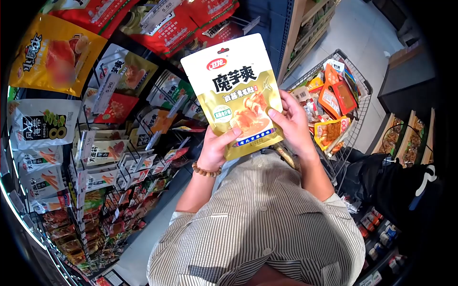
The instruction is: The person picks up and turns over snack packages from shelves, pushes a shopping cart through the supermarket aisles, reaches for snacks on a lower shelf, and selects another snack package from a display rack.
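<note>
A white and gold snack bag (236, 95) with a red logo and a hang hole is held up in front of my chest, its printed front facing me. My left hand (217, 145), with a beaded bracelet on the wrist, grips the bag's lower left edge, thumb on the front. On the lower right edge, my right hand (293, 121) pinches it the same way. The fingers behind the bag are mostly hidden. Beyond my right hand stands a wire shopping cart (368, 102) holding several packaged snacks (334, 93).
Racks of hanging snack bags (45, 124) fill the left side, with price tags (106, 90) on their hooks. Wooden shelves (305, 33) stand ahead. At right, a person in dark clothing (381, 190) is beside the cart, near wooden bins (412, 138). Pale floor tiles (355, 28) run between.
</note>
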Motion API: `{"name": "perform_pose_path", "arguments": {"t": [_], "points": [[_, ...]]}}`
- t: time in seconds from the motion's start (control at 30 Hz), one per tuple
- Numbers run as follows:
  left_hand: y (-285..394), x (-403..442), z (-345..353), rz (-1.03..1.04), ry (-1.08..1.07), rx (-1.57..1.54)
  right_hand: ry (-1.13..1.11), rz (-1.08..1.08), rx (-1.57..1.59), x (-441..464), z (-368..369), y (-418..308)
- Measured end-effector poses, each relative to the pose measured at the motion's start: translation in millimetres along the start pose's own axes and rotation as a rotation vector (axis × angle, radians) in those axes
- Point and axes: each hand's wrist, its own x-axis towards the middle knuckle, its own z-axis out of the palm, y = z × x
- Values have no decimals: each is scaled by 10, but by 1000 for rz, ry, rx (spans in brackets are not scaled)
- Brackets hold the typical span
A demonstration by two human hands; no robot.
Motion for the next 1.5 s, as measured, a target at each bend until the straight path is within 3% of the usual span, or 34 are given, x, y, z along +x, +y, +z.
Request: {"name": "perform_pose_path", "arguments": {"t": [0.13,1.5], "points": [[4,-20,-28,-5,12,66,-55,102,-8,-41,1,-13],[32,24,-13,-72,70,161,-109,24,58,-21,-42,-20]]}}
